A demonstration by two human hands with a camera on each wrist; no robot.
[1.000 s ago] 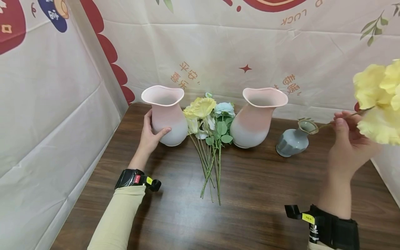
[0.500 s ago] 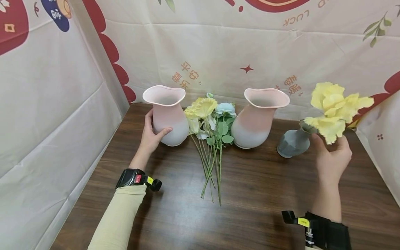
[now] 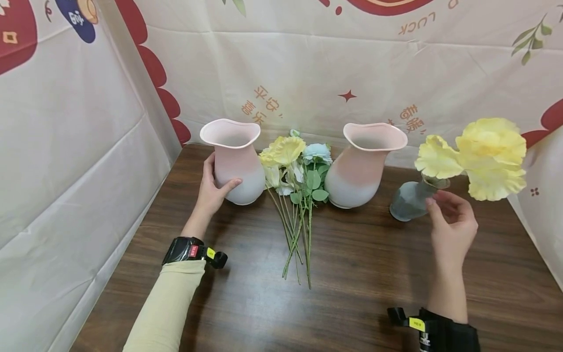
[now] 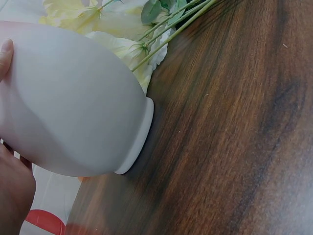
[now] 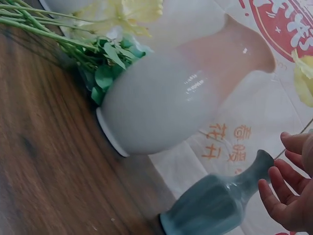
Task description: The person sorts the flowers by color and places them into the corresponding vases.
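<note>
My left hand [image 3: 213, 188] holds the left pink-and-white vase [image 3: 237, 166], thumb across its front and fingers round its left side; the left wrist view shows the vase's pale lower body [image 4: 73, 98]. At the right, my right hand [image 3: 455, 225] has its fingertips at the neck of a small grey-blue vase [image 3: 409, 200]. A yellow artificial flower [image 3: 492, 156] leans out of that vase's mouth to the right. In the right wrist view, its thin stem [image 5: 309, 125] runs into the mouth beside my loosely bent fingers [image 5: 281, 183], thumb apart from them.
A second pink-and-white vase [image 3: 358, 171] stands right of centre. Between the two large vases lies a bunch of yellow, white and pale-blue artificial flowers [image 3: 286, 151], stems toward me on the wooden table [image 3: 352, 293]. A printed cloth [image 3: 308, 73] hangs behind.
My right hand has moved left from the yellow flower's stem down to the small vase's neck, and the flower has come to stand in that vase. The left hand keeps its hold.
</note>
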